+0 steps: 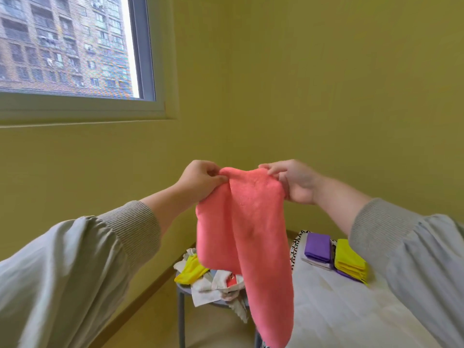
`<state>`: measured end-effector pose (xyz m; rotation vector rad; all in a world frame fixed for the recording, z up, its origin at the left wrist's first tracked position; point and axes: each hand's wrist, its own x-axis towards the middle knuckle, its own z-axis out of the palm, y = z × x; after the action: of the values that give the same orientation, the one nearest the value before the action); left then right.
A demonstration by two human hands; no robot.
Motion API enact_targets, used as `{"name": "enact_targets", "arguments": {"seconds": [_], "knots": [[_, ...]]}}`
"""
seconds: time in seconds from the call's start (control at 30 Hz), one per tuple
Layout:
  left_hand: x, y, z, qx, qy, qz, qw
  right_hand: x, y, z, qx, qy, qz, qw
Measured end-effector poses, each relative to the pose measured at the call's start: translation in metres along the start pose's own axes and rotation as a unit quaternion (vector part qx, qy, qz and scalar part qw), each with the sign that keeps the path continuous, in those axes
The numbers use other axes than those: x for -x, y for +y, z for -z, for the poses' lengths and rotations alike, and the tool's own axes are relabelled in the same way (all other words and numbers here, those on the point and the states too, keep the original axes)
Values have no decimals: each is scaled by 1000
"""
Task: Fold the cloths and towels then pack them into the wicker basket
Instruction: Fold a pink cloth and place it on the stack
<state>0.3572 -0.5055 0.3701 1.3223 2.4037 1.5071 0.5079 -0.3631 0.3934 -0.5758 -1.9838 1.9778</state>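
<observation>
**Head view: pink towel (pixel 241 222) held up by both hands**

Left hand (pixel 200 182) pinches the towel's top edge at its left corner, thumb and fingers curled on the fabric. Right hand (pixel 296 183) pinches the same top edge at the right corner. Hands are close together and level, raised in front of a yellow-green wall (pixel 326 84). Both forearms are bare, with grey sleeves (pixel 75 259) pushed up.

The towel hangs free in the air, doubled over at the top and bunched narrow. It drops in two lobes: a shorter one on the left and a longer one on the right that runs to the bottom of the frame.

Below and behind the towel stands a grey stool (pixel 181 310) carrying a loose heap of white cloths (pixel 213 287), with a crumpled yellow cloth (pixel 190 272) on its left side.

To the right lies a white-covered surface (pixel 339 317). At its far end sit two folded piles, side by side: a purple cloth (pixel 317 247) on a pale one, and a yellow stack (pixel 350 262) with a purple edge showing beneath. The right forearm partly covers the yellow stack.

Upper left is a window (pixel 70 46) looking onto an apartment block.
</observation>
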Motion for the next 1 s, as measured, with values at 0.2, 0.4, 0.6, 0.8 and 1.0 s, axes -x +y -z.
{"name": "enact_targets", "arguments": {"seconds": [0.2, 0.4, 0.6, 0.8, 1.0], "knots": [[-4, 9, -4, -83, -31, -95, 992, -5, 6, -1, -1, -33, 27, 999], [-4, 13, 0, -128, -64, -98, 985, -10, 15, -9, 240, 14, 104, 965], [-2, 1, 11, -260, -152, -22, 953, -21, 18, -9, 293, 184, 187, 919], [-4, -26, 12, -316, -132, 50, 938, -26, 15, 4, 273, 301, 225, 886], [-3, -39, 12, -274, -14, 77, 959, -22, 11, 26, 301, 354, 209, 860]]}}
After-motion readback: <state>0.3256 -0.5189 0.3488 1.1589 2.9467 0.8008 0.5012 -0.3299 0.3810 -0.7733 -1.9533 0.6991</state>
